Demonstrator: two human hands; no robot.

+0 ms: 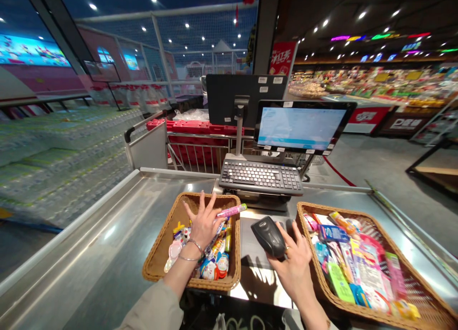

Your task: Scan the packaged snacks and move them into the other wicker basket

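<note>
My left hand [203, 223] hovers over the left wicker basket [157, 253] and pinches a thin pink packet [232, 210] between thumb and forefinger, the other fingers spread upward. Small candy packets [214, 263] lie in that basket beneath the hand. My right hand [295, 263] grips a black handheld barcode scanner [269, 236] above the steel counter between the baskets. A silver bracelet circles my left wrist.
The right wicker basket [411, 301] holds several colourful snack packs [354, 263]. Behind stand a keyboard [261, 176], a lit till screen [300, 128] and a second monitor's back [232, 96]. The steel counter [107, 253] stretches left; bottled water stacks lie beyond.
</note>
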